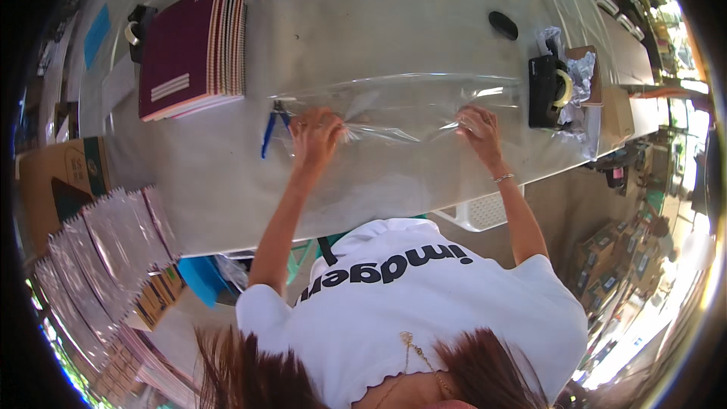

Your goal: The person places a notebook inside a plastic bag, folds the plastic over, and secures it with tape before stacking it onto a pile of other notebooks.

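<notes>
My left hand (314, 136) has its fingers bent down onto clear plastic film (386, 133), pinching it so that creases run out from the fingertips. My right hand (479, 135) nips the same film a little way across, thumb and fingers closed together, a thin bracelet (503, 177) round that wrist. The film lies between my two hands, low over the table (219, 212), shiny and wrinkled where it is drawn together; its outer edges are hard to make out against the clear table cover.

Just left of my left hand lies a blue-handled tool (268, 135), its head close to my fingers. Beyond it, to the left, sits a stack of maroon spiral notebooks (178, 57), with a small tape dispenser (136, 47) beside its far side. To the right of my right hand stands a black tape dispenser (542, 92) carrying a pale roll, with crumpled clear plastic (581, 76) next to it. Farther up on the right rests a black oval object (503, 25).
</notes>
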`<act>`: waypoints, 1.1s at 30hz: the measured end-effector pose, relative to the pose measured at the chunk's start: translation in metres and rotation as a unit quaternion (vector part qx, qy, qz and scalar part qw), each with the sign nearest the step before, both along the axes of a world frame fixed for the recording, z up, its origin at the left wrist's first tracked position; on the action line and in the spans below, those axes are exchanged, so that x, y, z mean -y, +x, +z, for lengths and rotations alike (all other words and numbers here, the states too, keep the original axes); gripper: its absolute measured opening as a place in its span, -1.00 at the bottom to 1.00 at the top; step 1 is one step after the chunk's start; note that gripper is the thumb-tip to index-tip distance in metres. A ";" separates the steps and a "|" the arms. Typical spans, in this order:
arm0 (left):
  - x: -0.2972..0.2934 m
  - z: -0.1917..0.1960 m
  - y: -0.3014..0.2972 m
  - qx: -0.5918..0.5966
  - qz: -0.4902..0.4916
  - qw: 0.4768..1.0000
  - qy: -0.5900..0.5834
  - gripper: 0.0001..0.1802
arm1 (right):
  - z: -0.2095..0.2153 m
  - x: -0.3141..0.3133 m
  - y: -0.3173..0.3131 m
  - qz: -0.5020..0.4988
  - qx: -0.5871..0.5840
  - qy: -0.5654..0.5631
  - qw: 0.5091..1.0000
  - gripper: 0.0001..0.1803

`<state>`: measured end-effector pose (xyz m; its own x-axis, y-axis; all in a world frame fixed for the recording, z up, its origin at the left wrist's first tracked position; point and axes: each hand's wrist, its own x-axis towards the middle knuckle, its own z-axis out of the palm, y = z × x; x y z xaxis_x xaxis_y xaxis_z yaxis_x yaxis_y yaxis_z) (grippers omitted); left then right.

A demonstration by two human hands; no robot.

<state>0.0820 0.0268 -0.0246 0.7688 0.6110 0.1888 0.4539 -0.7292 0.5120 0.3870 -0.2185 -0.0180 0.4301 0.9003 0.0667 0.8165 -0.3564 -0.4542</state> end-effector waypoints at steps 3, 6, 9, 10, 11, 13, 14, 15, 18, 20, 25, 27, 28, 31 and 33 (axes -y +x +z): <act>-0.018 0.022 0.014 -0.056 -0.014 0.991 -0.118 -0.81 | 0.009 -0.007 0.014 0.005 0.053 0.009 0.999 -0.82; -0.059 0.047 0.032 -0.088 -0.069 0.944 -0.312 -0.83 | 0.053 -0.038 0.040 0.051 0.127 -0.013 0.990 -0.91; -0.098 0.069 0.058 -0.132 -0.082 0.952 -0.265 -0.85 | 0.073 -0.082 0.075 0.094 0.148 -0.041 0.984 -0.91; -0.109 0.076 0.069 -0.160 -0.066 0.956 -0.239 -0.86 | 0.077 -0.097 0.088 0.102 0.149 -0.053 0.982 -0.90; -0.127 0.071 0.073 -0.174 -0.048 0.977 -0.110 -0.86 | 0.080 -0.118 0.096 0.108 0.147 -0.081 0.980 -0.89; -0.158 0.051 0.075 -0.201 -0.009 0.968 0.149 -0.85 | 0.073 -0.160 0.105 0.116 0.159 -0.069 0.978 -0.89; -0.143 0.060 0.106 -0.130 0.023 0.976 0.175 -0.84 | 0.054 -0.165 0.121 0.098 0.175 -0.041 0.979 -0.89; -0.109 0.085 0.140 -0.058 0.054 0.977 0.197 -0.83 | 0.038 -0.165 0.137 0.079 0.190 -0.013 0.978 -0.89; -0.061 0.070 0.140 0.010 0.046 0.983 0.175 -0.78 | 0.027 -0.204 0.140 0.042 0.251 0.067 0.965 -0.87; -0.027 0.047 0.161 -0.018 -0.036 0.992 0.119 -0.69 | -0.006 -0.190 0.189 -0.096 0.331 0.052 0.937 -0.78; -0.016 0.002 0.187 -0.004 -0.045 0.997 0.068 -0.50 | -0.023 -0.164 0.259 -0.266 0.080 -0.113 0.954 -0.61; -0.018 0.003 0.192 0.002 -0.020 0.997 0.070 -0.49 | -0.011 -0.161 0.274 -0.181 -0.028 -0.073 0.980 -0.63; -0.018 0.002 0.193 -0.009 -0.010 0.998 0.065 -0.48 | -0.008 -0.162 0.278 -0.137 -0.084 -0.053 0.986 -0.63; -0.021 -0.006 0.194 -0.055 0.022 0.997 0.055 -0.46 | -0.012 -0.170 0.278 -0.238 -0.085 0.092 0.963 -0.64; -0.019 -0.006 0.216 -0.075 0.010 0.996 0.043 -0.45 | -0.030 -0.150 0.320 -0.293 -0.015 0.162 0.942 -0.64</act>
<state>0.2979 0.0458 -0.0306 0.7803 0.6126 0.1256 0.5350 -0.7579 0.3733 0.7065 -0.0685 -0.0482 0.8528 0.4428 0.2769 0.5081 -0.5806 -0.6362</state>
